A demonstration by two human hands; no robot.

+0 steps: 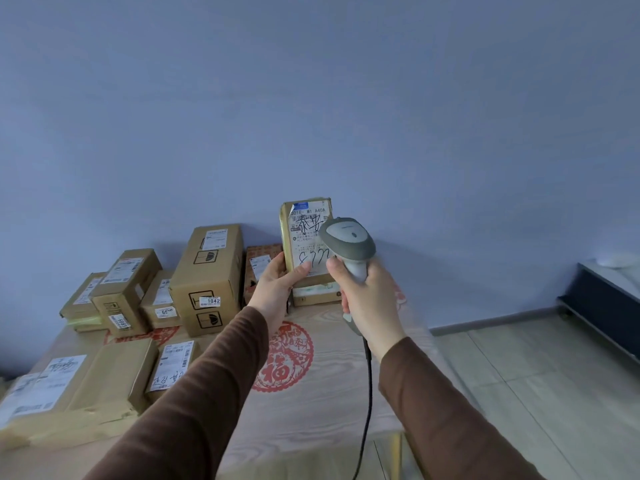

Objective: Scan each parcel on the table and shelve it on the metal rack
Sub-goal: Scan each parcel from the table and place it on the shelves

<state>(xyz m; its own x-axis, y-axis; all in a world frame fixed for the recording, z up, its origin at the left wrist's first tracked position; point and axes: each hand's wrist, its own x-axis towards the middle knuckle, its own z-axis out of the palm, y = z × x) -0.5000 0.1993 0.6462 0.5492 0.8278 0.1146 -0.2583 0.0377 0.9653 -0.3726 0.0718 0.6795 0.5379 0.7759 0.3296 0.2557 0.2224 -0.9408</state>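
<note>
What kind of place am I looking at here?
Probably a small parcel sorting spot in a plain room: taped, labelled cardboard parcels crowd a table, and the right hand aims a corded barcode scanner.

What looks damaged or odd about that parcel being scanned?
The shipping label on the held parcel is peeling at its top left corner, and heavy handwriting runs over the print. The scanner covers part of it.

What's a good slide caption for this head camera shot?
Left hand holds a small parcel upright while right hand aims a scanner at it.
</note>
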